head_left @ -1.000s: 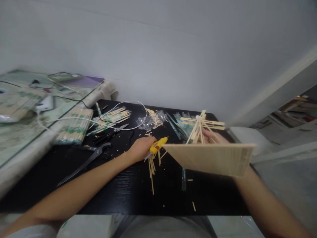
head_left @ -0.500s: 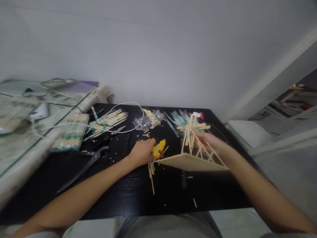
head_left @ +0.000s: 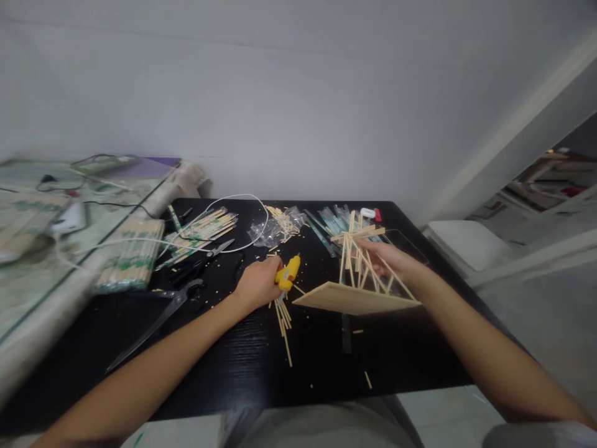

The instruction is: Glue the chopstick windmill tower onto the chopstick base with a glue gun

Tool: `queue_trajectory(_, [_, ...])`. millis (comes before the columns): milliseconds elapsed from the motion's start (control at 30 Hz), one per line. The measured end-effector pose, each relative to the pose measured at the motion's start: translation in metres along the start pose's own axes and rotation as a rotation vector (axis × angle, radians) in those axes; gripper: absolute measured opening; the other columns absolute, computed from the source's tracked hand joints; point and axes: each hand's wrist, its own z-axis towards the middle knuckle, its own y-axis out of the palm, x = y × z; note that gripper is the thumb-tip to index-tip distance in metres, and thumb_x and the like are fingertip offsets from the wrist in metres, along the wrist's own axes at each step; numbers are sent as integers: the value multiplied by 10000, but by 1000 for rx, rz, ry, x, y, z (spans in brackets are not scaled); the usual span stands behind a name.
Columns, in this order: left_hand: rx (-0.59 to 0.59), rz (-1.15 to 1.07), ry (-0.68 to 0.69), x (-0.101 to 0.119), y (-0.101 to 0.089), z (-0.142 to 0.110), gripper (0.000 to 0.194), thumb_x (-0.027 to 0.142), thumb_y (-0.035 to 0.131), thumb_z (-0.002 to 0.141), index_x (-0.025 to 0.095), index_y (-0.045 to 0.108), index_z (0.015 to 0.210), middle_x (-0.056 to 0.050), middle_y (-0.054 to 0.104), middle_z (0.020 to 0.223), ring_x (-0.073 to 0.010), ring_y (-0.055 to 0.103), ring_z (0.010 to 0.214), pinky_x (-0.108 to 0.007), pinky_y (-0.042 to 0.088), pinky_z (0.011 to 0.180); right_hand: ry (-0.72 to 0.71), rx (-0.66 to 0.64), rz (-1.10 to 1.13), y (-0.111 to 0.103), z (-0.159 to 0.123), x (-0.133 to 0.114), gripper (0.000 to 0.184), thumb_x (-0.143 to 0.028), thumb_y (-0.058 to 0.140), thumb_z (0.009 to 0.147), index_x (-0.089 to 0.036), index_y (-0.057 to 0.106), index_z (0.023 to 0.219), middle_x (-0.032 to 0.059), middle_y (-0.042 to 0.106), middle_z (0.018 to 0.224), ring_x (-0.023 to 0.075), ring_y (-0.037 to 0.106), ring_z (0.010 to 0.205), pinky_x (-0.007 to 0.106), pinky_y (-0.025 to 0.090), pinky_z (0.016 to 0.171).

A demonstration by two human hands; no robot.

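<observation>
My left hand point(head_left: 259, 283) is wrapped round a yellow hot glue gun point(head_left: 288, 272), its nozzle pointing up and away from me. Just below it, a small bunch of loose wooden sticks point(head_left: 283, 316) lies on the black table. My right hand point(head_left: 389, 261) grips a wooden stick model point(head_left: 357, 255) from behind; the sticks hide part of the fingers. The model has a flat wooden base point(head_left: 352, 300), tilted so its underside faces me. Slanting struts rise from the base to crossed sticks at the top.
Scissors point(head_left: 217, 249), larger shears point(head_left: 175, 305) and packs of chopsticks point(head_left: 133, 255) lie on the left. A white cable point(head_left: 254, 196) loops across the table point(head_left: 224, 367). Behind are stick offcuts point(head_left: 285, 224) and green-and-clear wrappers point(head_left: 331, 224). A white stool point(head_left: 459, 246) stands right.
My left hand has drawn the glue gun slightly left and away from the base. The stick model has shifted a little left in my right hand.
</observation>
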Motion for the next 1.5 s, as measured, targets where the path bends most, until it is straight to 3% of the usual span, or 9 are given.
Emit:
queue_trajectory(167, [55,-22,33,5,8,1,295,491,693,1021,217,630,1111,-100,770,1088,-311,761,951,-377,503,815,-13,13,59,2,-16,-4,423,-447,506,1153,-182,663,862,-40,412,484,92,281,376,192,323,325])
queue_trajectory(333, [75,-2,32,15,13,3,429,614,726,988,211,625,1094,-109,767,1068,-317,767,929,-381,515,820,-261,144,-25,0,-34,-1,417,-553,747,977,-196,669,776,-28,448,484,105,330,367,233,324,294])
queue_trajectory(567, [29,51,-24,12,5,2,202,314,693,991,204,621,1144,-118,764,1140,-305,770,976,-371,521,837,-518,184,-141,4,-51,-7,512,-697,905,751,-215,736,800,-29,506,524,118,401,358,260,320,287])
queue_trajectory(700, [10,74,-57,-1,-2,2,241,239,674,955,204,622,1187,-115,763,1177,-311,768,998,-373,523,824,-603,251,-171,2,-52,-8,490,-696,853,816,-226,722,772,-19,490,506,132,400,340,288,344,295])
queue_trajectory(833, [10,45,-72,-12,-7,3,231,320,675,979,216,623,1178,-105,764,1171,-313,768,1013,-369,526,824,-733,318,-235,-1,-52,-5,452,-683,801,884,-237,742,839,-14,522,537,155,441,370,300,370,340])
queue_trajectory(967, [1,37,-110,-14,-8,5,239,339,668,991,221,621,1193,-99,771,1121,-307,772,1018,-361,528,830,-924,370,-320,6,-54,-7,487,-709,774,906,-241,706,793,4,564,579,162,454,416,305,377,383])
queue_trajectory(1067, [10,59,-132,-13,-6,6,263,371,652,1007,208,620,1211,-111,771,1119,-320,771,1026,-374,534,825,-988,441,-379,15,-55,-7,500,-708,760,917,-232,688,781,-13,524,547,170,474,455,303,412,446])
queue_trajectory(1200, [34,68,-126,-13,-1,6,223,358,610,1029,203,619,1189,-115,770,1162,-304,770,1015,-370,532,824,-1083,558,-461,20,-52,4,494,-682,743,932,-223,685,758,19,623,642,199,568,586,312,476,560])
queue_trajectory(1500, [65,23,-6,-15,0,5,191,331,663,965,220,641,1119,-101,770,1099,-318,763,957,-379,516,802,-1064,575,-523,28,-49,21,559,-663,709,934,-244,522,615,33,554,601,207,527,581,337,438,590])
